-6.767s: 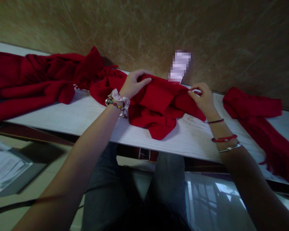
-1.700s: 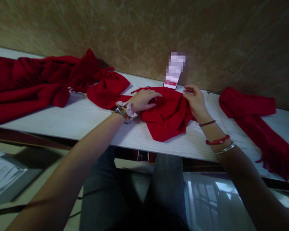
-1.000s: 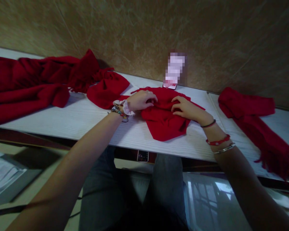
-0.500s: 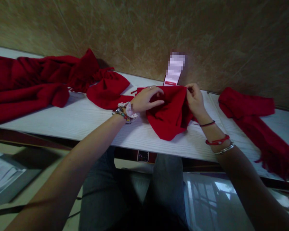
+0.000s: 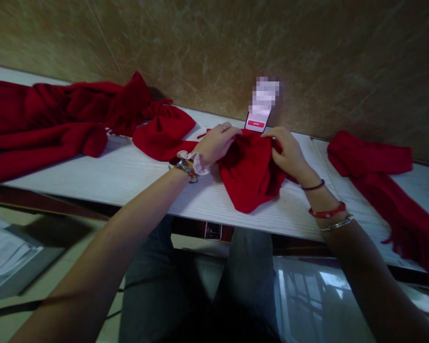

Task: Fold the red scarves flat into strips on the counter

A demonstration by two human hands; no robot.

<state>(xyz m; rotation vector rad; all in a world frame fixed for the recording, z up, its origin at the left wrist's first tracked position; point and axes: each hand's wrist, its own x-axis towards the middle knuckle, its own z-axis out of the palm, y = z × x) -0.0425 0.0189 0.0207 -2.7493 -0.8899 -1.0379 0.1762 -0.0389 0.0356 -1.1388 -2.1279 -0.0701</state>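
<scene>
A red scarf (image 5: 250, 176) lies bunched on the white tabletop in front of me, its lower part hanging in a rounded fold toward me. My left hand (image 5: 219, 142) is at its upper left edge, fingers curled down and closed on the fabric. At the upper right edge is my right hand (image 5: 286, 150), index finger bent over the far edge and thumb lower, with cloth between them. Part of the scarf's upper edge is hidden by my fingers. Just behind it a phone (image 5: 259, 112) with a lit screen leans against the wall.
More red scarves (image 5: 67, 112) lie heaped at the left, beside another red piece (image 5: 164, 136). A fringed red scarf (image 5: 375, 186) lies folded at the right. The marbled wall (image 5: 200, 52) bounds the white table (image 5: 136, 176). A second phone (image 5: 213, 230) sits below the front edge.
My right hand has shifted left along the scarf's upper edge, its index finger reaching further over. The left hand's fingers and thumb have closed in on the cloth.
</scene>
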